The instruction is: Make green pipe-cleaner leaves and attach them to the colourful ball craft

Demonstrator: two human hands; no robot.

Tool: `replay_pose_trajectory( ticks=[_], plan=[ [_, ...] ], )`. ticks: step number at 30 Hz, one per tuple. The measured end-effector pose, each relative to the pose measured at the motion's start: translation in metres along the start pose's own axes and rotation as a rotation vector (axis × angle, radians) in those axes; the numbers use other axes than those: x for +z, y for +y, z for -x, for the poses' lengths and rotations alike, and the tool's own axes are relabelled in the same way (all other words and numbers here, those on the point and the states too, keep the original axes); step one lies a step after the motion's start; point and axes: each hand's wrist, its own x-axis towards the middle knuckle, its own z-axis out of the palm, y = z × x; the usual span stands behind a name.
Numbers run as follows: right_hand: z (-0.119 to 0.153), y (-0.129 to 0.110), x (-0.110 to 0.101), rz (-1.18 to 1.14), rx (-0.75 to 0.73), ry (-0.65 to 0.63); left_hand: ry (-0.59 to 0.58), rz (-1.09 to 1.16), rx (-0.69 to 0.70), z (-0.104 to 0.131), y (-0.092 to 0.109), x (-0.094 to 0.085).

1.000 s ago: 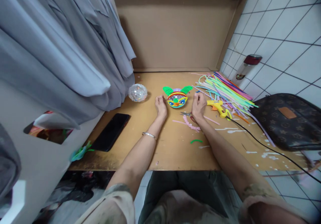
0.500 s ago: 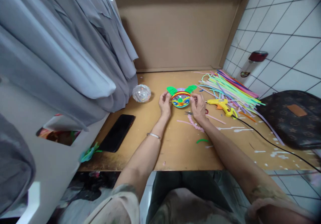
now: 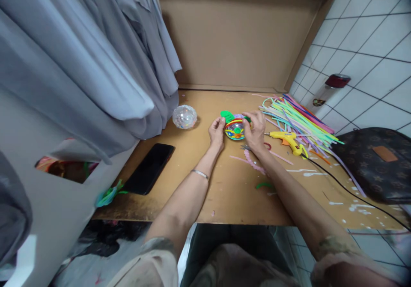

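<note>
A clear round ball (image 3: 235, 135), trimmed with red, yellow and blue pipe cleaners, is held upright over the table between my hands. A green ear-shaped piece (image 3: 227, 116) stands up at its top left. My left hand (image 3: 217, 134) pinches the ball's left side by that piece. With fingers closed at the upper right, my right hand (image 3: 255, 132) grips the ball and largely covers a second green piece. Below the right hand lie scissors (image 3: 245, 147) and a curled pink pipe cleaner (image 3: 253, 162), partly hidden by my forearm.
A yellow glue gun (image 3: 289, 139) with a black cord lies to the right, before a pile of coloured pipe cleaners (image 3: 302, 118). Beyond are a dark bag (image 3: 375, 167) and a red-lidded bottle (image 3: 332, 85). Leftward are another clear ball (image 3: 184, 117), a phone (image 3: 150, 168) and grey cloth (image 3: 128, 64).
My right hand has shifted up from the ball's right side onto the right green piece, now mostly covering it. The left hand keeps its hold. The view has tilted slightly.
</note>
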Motion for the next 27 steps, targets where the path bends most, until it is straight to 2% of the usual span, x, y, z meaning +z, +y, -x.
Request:
replay_pose_trajectory(
  ticks=[5, 14, 27],
  plan=[
    [-0.015, -0.004, 0.005, 0.157, -0.010, -0.166, -0.035, 0.010, 0.007, -0.001, 0.001, 0.001],
    [-0.029, -0.010, 0.002, 0.344, -0.099, -0.357, -0.041, -0.064, 0.033, -0.001, -0.001, 0.001],
    [-0.027, -0.006, 0.008, 0.276, -0.102, -0.342, -0.026, -0.113, 0.035, -0.002, -0.001, 0.000]
  ],
)
